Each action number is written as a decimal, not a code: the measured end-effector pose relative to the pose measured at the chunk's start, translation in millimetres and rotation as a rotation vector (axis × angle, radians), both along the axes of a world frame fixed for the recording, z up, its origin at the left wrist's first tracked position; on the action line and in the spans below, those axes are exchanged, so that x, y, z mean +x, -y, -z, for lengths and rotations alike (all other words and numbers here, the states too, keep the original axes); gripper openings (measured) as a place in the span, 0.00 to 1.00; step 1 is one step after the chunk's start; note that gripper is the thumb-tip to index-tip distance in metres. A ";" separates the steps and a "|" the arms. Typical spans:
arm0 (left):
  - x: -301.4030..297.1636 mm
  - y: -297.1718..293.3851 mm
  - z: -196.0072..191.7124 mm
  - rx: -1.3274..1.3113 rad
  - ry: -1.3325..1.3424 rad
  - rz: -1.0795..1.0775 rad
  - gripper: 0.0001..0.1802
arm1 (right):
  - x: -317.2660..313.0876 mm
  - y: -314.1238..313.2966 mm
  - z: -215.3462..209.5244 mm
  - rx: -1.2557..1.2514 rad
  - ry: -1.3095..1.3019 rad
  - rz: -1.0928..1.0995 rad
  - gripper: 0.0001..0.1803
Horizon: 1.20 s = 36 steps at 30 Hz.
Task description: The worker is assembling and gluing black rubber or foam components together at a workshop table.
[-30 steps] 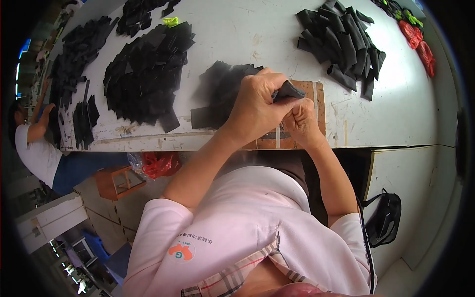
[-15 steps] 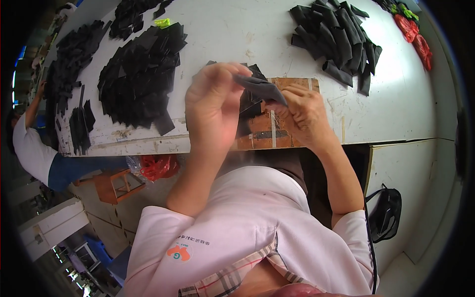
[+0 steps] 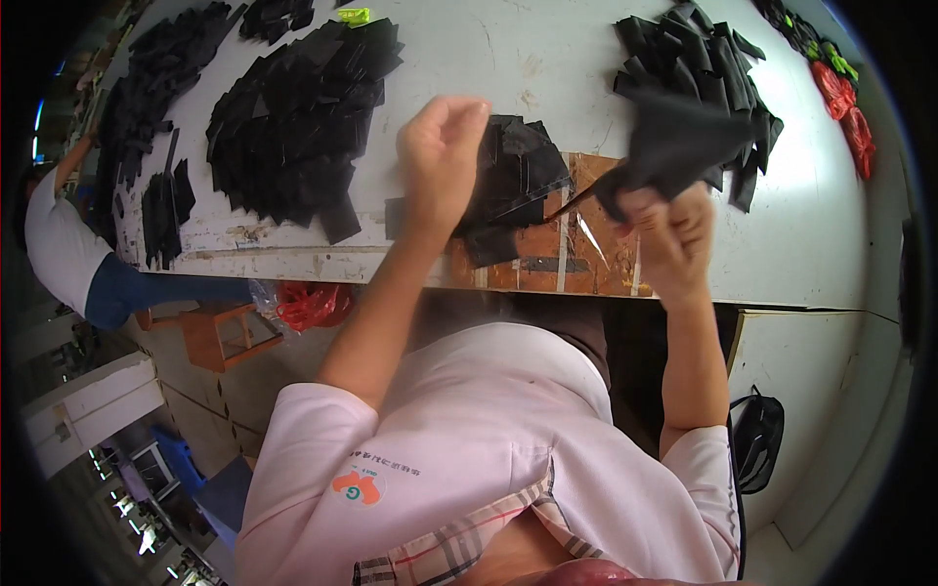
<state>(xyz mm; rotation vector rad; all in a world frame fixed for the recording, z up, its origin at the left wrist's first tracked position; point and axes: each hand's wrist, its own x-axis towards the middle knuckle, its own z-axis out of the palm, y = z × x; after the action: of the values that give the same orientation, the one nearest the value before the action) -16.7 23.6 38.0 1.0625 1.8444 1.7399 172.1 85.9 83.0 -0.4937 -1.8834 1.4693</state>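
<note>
My right hand (image 3: pixel 672 234) is closed on a black fabric piece (image 3: pixel 684 142), which is raised and smeared by motion. A thin dark end of this piece reaches down to the left over a brown board (image 3: pixel 611 269) with strips of tape. My left hand (image 3: pixel 442 156) is raised with its fingers curled together, and I see nothing in them. Beside it lies a pile of flat black fabric pieces (image 3: pixel 523 166), partly on the board. One small black piece (image 3: pixel 491 246) rests at the board's left part, near the table edge.
On the white table (image 3: pixel 528 49), a large black fabric pile (image 3: pixel 293 127) lies left and another (image 3: pixel 674 59) lies far right. Red plastic bags (image 3: pixel 845 107) are at the right edge. A wooden stool (image 3: pixel 225 332) stands below, left. Another person (image 3: pixel 73 244) is at the far left.
My left hand has come away from the fabric piece that both hands held. My right hand has moved right with it, and the piece now spreads out. The view has shifted slightly.
</note>
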 end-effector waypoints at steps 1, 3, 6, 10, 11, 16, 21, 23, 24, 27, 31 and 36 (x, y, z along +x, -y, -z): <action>-17.1 -9.6 17.8 -0.067 -0.203 -0.077 0.09 | -3.3 -10.9 -15.2 -0.185 -0.240 0.026 0.21; -46.3 -26.6 58.7 -0.350 -0.450 -0.135 0.17 | -3.1 -59.7 -11.0 -0.414 -0.420 -0.028 0.28; -65.6 -28.9 85.4 -0.671 -0.854 -0.245 0.18 | 4.1 -44.4 21.7 -0.401 -0.055 0.459 0.30; -84.7 -27.0 84.4 -0.787 -0.505 -0.105 0.08 | 23.2 9.8 51.5 -0.558 0.088 0.292 0.27; -87.2 -24.7 84.2 -0.763 -0.551 -0.117 0.06 | 20.5 20.9 52.2 -0.600 0.124 0.254 0.27; -90.4 -5.1 89.1 -0.670 -0.725 -0.094 0.07 | 1.5 51.9 55.0 -0.488 0.256 0.065 0.29; -95.7 1.4 100.3 -0.567 -0.749 -0.080 0.07 | -14.9 62.6 51.2 -0.428 0.305 -0.003 0.28; -100.1 8.3 101.3 -0.464 -0.759 -0.099 0.07 | -17.3 64.0 49.1 -0.395 0.323 -0.024 0.28; -100.7 11.1 96.7 -0.464 -0.760 -0.097 0.07 | -17.8 64.5 49.2 -0.371 0.344 -0.023 0.28; -91.1 25.4 56.2 -0.243 -0.510 -0.085 0.05 | -21.3 67.4 44.6 -0.260 0.383 0.038 0.28; -86.8 32.8 47.3 -0.308 -0.549 -0.171 0.09 | -30.5 69.2 42.6 -0.206 0.384 0.012 0.26; -86.2 35.0 87.1 -0.686 -0.632 -0.082 0.13 | -26.6 75.0 49.4 -0.175 0.427 -0.032 0.27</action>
<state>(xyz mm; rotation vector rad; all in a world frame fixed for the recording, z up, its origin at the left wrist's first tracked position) -102.9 -11.4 -49.1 1.3115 2.6011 0.6864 145.5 10.9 33.5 -0.9252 -2.0966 1.6570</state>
